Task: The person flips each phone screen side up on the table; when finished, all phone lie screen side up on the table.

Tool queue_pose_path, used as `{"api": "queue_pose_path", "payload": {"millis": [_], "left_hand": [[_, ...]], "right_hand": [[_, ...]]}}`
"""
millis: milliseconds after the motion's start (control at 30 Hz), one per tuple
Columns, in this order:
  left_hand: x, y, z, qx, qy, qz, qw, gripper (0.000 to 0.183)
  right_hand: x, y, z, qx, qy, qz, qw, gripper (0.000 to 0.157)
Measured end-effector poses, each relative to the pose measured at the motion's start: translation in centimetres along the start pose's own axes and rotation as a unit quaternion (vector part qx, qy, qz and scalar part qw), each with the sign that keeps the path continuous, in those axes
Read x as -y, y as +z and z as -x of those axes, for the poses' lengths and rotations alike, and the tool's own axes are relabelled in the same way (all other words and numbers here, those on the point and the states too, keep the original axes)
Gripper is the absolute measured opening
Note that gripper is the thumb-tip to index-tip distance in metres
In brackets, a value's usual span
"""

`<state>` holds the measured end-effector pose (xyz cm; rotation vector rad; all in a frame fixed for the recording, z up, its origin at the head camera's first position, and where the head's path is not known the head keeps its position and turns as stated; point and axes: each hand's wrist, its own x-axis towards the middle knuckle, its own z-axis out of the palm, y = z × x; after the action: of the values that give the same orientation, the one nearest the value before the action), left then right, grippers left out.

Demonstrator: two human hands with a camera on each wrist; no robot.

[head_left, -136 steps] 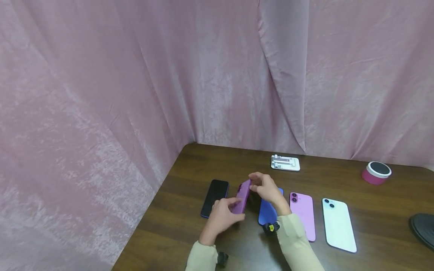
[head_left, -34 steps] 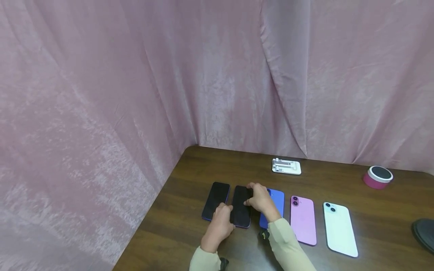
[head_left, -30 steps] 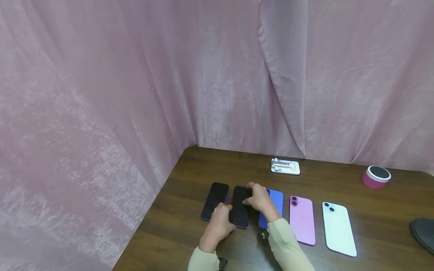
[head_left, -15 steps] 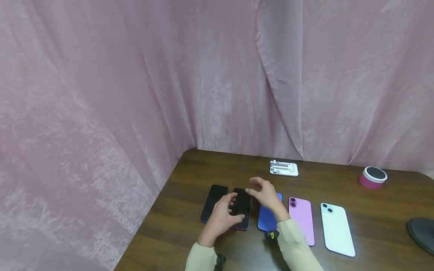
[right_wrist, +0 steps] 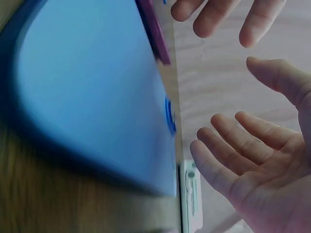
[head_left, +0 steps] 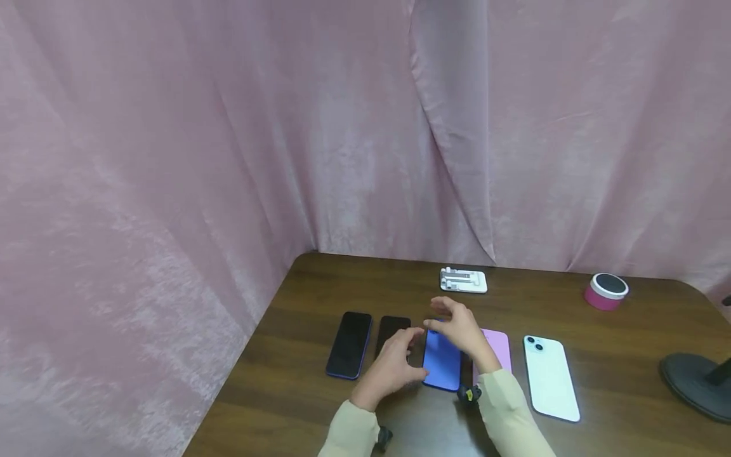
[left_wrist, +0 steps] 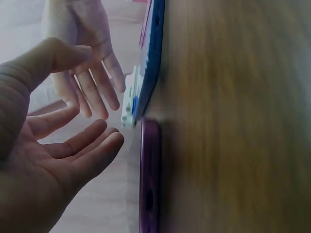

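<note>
The pale-yellow fabric sleeves (head_left: 349, 433) run out of the head view at its lower border. With 12 o'clock toward the far table edge, the right sleeve and right hand (head_left: 461, 327) hide much of the lilac flat phone (head_left: 498, 344); that hand also overlaps the 1 o'clock corner of the blue rectangular phone (head_left: 442, 367). The left hand (head_left: 391, 369) conceals the lower part of the purple-edged, black-screened phone (head_left: 392, 326). The near edge of the blue phone is blurred in the right wrist view. The black round base (head_left: 688, 383) is cut off at the 3 o'clock border.

Both hands are empty, each with a wide gap between thumb and fingers. The left hand stands at 9 o'clock of the blue phone, the right at 1 o'clock; the wrist views show both raised off the table.

The blue phone lies flat, back upward, on the brown wood-grain table (head_left: 311, 295). At its 9 o'clock, beyond the purple-edged phone, lies a blue-edged, black-screened phone (head_left: 349, 346); at 3 o'clock, beyond the lilac phone, a pale mint phone (head_left: 551, 381). Farther off are a white folded stand (head_left: 464, 281), between 12 and 1 o'clock, and a magenta-and-white cylinder (head_left: 602, 299), at 2 o'clock. Pink velvety curtains (head_left: 365, 158) hang behind.
</note>
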<state>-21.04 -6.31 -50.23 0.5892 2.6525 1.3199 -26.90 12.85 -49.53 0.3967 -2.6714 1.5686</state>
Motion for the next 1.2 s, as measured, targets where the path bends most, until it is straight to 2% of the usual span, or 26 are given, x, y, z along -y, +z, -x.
{"api": "queue_pose_path", "payload": {"millis": [233,433,600,767,933,1200], "left_hand": [[-1.0,1.2,-0.8,0.034,-0.012,-0.066,0.9971,0.073],[-1.3,1.7,-1.0,0.059,-0.044,-0.122,0.9899,0.072],[-1.9,2.3,-1.0,0.072,-0.046,-0.169,0.9819,0.07],[-2.3,2.9,-1.1,0.065,-0.033,-0.208,0.9755,0.067],[-2.7,3.2,-1.1,0.062,-0.034,-0.214,0.9742,0.064],[-2.8,3.2,-1.0,0.028,-0.042,-0.24,0.9695,0.062]], "right_hand": [[-0.7,-1.2,0.4,-0.005,0.019,0.04,0.999,0.052],[-0.7,-1.3,0.2,0.026,0.016,0.084,0.996,0.049],[-0.5,-1.4,0.1,0.056,0.019,0.133,0.989,0.046],[0.2,-1.8,0.2,0.066,0.036,0.191,0.979,0.044],[0.4,-2.2,0.3,0.07,0.037,0.217,0.973,0.043],[-0.2,-2.4,-0.4,0.059,0.008,0.166,0.984,0.041]]}}
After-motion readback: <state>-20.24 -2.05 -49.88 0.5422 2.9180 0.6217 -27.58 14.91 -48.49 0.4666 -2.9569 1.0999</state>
